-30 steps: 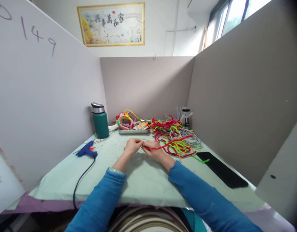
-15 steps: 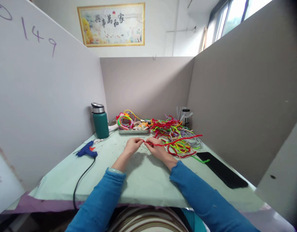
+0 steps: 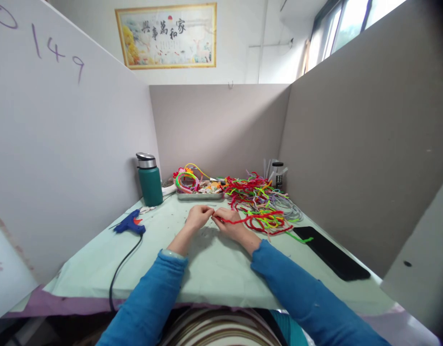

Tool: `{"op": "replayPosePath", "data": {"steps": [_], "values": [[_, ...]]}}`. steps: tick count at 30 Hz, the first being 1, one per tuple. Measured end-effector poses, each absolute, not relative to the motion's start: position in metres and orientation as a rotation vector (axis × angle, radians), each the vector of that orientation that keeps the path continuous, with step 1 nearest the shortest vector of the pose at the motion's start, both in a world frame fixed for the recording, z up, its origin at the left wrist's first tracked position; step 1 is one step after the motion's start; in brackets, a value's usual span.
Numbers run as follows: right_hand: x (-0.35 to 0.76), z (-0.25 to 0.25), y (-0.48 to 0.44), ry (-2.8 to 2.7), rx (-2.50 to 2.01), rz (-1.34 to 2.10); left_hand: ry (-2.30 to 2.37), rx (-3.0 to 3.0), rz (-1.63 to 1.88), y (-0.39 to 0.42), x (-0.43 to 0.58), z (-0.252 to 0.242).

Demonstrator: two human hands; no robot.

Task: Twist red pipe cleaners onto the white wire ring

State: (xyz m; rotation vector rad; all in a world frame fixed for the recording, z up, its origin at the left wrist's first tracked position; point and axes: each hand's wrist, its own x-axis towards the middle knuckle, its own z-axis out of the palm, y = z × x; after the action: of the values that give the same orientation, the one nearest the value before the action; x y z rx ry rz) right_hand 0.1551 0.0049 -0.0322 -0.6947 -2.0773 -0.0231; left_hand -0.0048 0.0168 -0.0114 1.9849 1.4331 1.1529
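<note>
Above the middle of the table, my left hand [image 3: 199, 217] and my right hand [image 3: 229, 223] meet at the fingertips. Both are closed in a pinch on a red pipe cleaner [image 3: 255, 217]. Its long free part runs out to the right across the back of my right hand, toward the pile of coloured pipe cleaners [image 3: 263, 202]. The bit between my fingertips is small and mostly hidden by the fingers.
A blue glue gun [image 3: 130, 223] with a black cord lies at left, near a green bottle [image 3: 150, 180]. A metal tray [image 3: 200, 196] of small craft pieces stands at the back. At right lies a flat black object [image 3: 331, 252]. Grey partitions [image 3: 217, 125] enclose the table.
My right hand has shifted slightly left, closer to my left fingertips. The red pipe cleaner's free end has dropped and drawn in to the left. My left hand stays nearly in place.
</note>
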Motion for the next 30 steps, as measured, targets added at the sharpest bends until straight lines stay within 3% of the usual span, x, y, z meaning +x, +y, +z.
{"op": "replayPosePath", "data": {"steps": [30], "values": [[0.168,-0.029,0.010,-1.943,-0.750,0.135,1.289,1.724,1.182,0.005,0.000,0.001]]}}
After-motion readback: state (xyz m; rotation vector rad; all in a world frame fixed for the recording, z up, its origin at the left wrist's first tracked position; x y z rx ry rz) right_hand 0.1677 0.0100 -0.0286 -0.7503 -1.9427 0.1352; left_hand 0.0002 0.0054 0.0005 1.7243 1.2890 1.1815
